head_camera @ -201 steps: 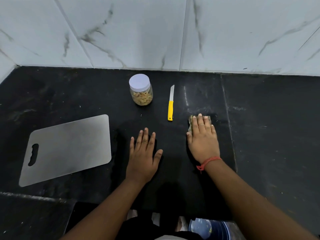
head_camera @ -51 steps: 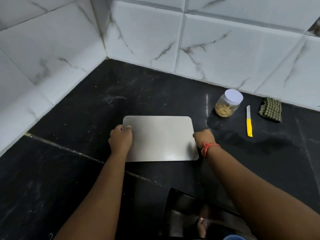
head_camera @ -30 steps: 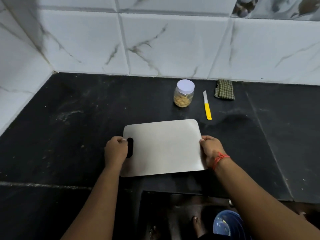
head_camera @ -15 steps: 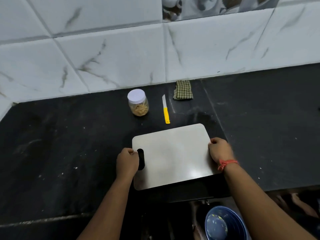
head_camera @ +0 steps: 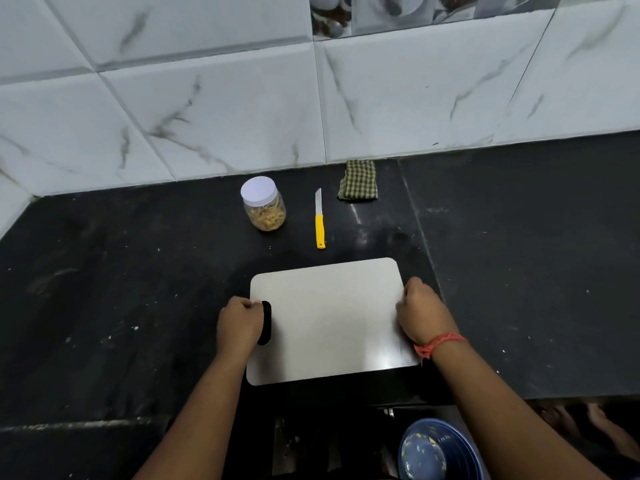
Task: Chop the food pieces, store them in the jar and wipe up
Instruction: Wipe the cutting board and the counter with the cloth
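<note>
the upper half of the frame is filled by a wall (head_camera: 242,98) of white marble-look tiles with grey veins; a strip of patterned tile is seen along its top edge, right of centre. below it, a black stone counter (head_camera: 519,254) spans the frame from left to right, dusted with pale specks and smears, with a seam running down right of centre. its front edge is seen at the lower right, and a darker recess opens at bottom centre.

a pale board (head_camera: 329,317) lies flat at centre frame, near the counter's front edge, its handle slot on the left. its left edge is gripped by the left hand (head_camera: 239,323), fingers curled beside the slot. its right edge is gripped by the right hand (head_camera: 420,311), fingers curled over it; a red thread (head_camera: 438,344) is worn on that wrist.

a blue bowl (head_camera: 436,452) is seen below the counter at bottom right. a jar (head_camera: 265,206) with a white lid, holding pale yellow food strips, stands upright above the board, left of centre. a folded checked cloth (head_camera: 358,181) lies against the wall. between jar and cloth, a yellow-handled knife (head_camera: 319,223) lies with its blade toward the wall.
</note>
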Tool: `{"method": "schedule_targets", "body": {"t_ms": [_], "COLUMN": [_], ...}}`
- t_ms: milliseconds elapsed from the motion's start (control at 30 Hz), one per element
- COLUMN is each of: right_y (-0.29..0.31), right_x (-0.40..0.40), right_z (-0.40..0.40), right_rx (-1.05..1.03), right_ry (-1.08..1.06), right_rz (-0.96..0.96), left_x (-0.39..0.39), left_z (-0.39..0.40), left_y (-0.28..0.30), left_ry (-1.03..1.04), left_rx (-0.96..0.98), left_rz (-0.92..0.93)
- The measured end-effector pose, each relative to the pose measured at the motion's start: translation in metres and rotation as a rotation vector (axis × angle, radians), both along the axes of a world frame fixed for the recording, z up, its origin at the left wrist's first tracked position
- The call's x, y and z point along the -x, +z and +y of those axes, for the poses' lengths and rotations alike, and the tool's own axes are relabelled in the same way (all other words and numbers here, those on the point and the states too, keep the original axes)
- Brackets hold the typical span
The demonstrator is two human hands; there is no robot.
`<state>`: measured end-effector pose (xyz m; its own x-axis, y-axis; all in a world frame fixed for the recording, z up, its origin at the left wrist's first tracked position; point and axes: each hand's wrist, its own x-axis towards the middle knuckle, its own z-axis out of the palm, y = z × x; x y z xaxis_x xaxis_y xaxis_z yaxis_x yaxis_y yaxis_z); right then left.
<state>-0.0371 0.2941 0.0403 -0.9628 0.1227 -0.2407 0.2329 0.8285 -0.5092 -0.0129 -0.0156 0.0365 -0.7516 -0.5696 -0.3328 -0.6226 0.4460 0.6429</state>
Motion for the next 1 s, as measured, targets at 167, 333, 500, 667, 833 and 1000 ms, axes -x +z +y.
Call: {"method": "schedule_targets", "body": {"t_ms": [167,333,500,667,833,1000], "right_y": [0.000,0.000,0.002,0.005,0.006,0.011], "right_x": [0.004,0.008,0.012,0.010,0.011,0.030], "right_z": [0.001,0.000,0.000,-0.008,-0.035,-0.072], "right_rx": [-0.102,-0.154,-0.181,-0.208,-0.202,-0.252], "right_ry": [0.097,0.169,0.148,0.110,0.160,0.247], "right_rz": [-0.028,-0.062,-0.098,0.008,0.135,0.196], "left_x": [-0.001,0.001,0.004,0.003,0.011,0.038], "left_z": [-0.004,-0.008,-0.006,-0.006,-0.003,0.000], "left_y": [-0.005,-0.002,0.001,0.000,0.004,0.017], "left_ry": [-0.051,-0.109,-0.148,-0.180,-0.279,-0.327], "left_rx": [0.085,0.146,0.162,0.198,0.282,0.245], "left_rz": [-0.011,-0.009,-0.019,-0.003,0.076,0.138]}}
